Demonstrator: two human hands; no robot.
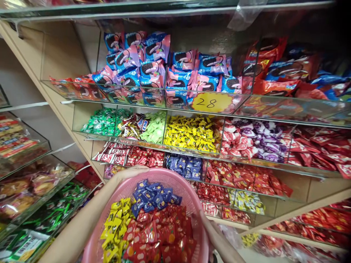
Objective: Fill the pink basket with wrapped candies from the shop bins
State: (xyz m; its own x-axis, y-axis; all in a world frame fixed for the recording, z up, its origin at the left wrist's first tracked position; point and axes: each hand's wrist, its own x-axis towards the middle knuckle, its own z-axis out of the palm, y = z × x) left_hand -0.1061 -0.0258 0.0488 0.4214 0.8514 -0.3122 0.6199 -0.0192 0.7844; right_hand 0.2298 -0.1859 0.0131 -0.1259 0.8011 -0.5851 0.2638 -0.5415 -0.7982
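Note:
Both of my hands hold a round pink plastic basket [189,186] in front of the shelves. My left hand [131,172] grips its far left rim, fingers hooked over the edge. At the right side, my right hand [210,228] clasps the rim, its fingers mostly hidden behind the wall. Inside lie wrapped candies in three groups: blue packets [155,197] at the far side, yellow packets [116,226] along the left, and red packets [161,233] across the middle and right.
Slanted wooden shelves with clear dividers hold yellow candies [192,133], green candies [101,122], blue candies [183,166] and purple-wrapped candies [270,140]. Cookie packs [153,69] fill the upper shelf behind a yellow tag [212,102] reading 28. More shelves with packaged snacks [19,190] stand at the left.

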